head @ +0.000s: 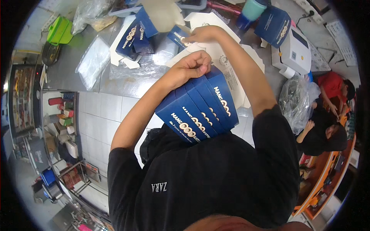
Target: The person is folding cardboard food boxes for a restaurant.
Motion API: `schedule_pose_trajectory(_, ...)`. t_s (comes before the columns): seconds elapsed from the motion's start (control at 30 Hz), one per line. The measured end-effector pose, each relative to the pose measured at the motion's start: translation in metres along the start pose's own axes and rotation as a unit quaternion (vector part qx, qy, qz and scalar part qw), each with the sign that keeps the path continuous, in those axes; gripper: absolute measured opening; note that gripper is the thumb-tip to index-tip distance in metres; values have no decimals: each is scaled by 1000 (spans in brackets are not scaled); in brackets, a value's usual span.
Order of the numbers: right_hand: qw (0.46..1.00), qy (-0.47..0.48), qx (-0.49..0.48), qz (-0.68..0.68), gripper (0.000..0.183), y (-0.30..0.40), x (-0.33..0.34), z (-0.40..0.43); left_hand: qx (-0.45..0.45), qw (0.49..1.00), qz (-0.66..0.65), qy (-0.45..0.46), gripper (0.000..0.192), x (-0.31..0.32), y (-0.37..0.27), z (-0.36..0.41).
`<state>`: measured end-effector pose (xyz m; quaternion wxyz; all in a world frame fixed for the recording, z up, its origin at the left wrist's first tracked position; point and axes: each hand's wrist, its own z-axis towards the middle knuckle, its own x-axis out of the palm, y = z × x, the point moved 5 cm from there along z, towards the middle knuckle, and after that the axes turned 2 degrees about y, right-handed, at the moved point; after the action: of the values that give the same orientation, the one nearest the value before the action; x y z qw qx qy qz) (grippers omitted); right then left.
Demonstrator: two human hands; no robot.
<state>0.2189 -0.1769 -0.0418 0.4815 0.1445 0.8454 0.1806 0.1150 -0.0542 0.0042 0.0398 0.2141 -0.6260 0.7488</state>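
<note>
A nested stack of dark blue printed cardboard boxes (199, 106) leans against my torso, over the front of the steel table (121, 83). My left hand (195, 65) grips its far upper edge, fingers curled in. Farther out, my right hand (203, 34) has its fingertips closed on the side of a single blue box (175, 37), partly hidden by the hand. Flat white-backed carton blanks (225, 57) lie beneath my right forearm. More blue boxes (127, 42) sit left of the hands, beside an open carton with a raised pale flap (163, 13).
A clear plastic packet (94, 62) and a green container (59, 31) lie to the left. To the right stand a teal-and-blue cup (251, 13), a white label printer (292, 52) and a bulging clear bag (299, 101). Two people (325, 132) are at the far right.
</note>
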Motion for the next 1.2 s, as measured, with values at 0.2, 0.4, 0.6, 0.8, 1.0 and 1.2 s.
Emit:
schedule_pose_trajectory(0.2, 978, 82, -90, 172, 50, -24, -2, 35, -22, 1000, -1, 5, 9, 4, 12, 5)
schedule_pose_trajectory(0.4, 980, -154, -127, 12, 32, -6, -103, -115, -25, 996, 89, -18, 13, 3, 9, -2)
schedule_pose_trajectory(0.6, 843, -491, -149, 159, 23, -21, -35, -273, -13, 999, 36, -7, 24, 0, 0, -6)
schedule_pose_trajectory(0.8, 902, -295, -46, 312, 33, -31, 78, -273, -26, 997, 54, 41, 20, -1, 4, 11)
schedule_pose_trajectory(1.0, 831, -243, -79, 494, 49, -28, 88, -285, -19, 995, 58, 80, 18, 3, 7, 19)
schedule_pose_trajectory(1.2, 897, -316, 78, 299, 40, -38, 80, -319, -43, 990, 85, 105, 20, 15, 6, 34)
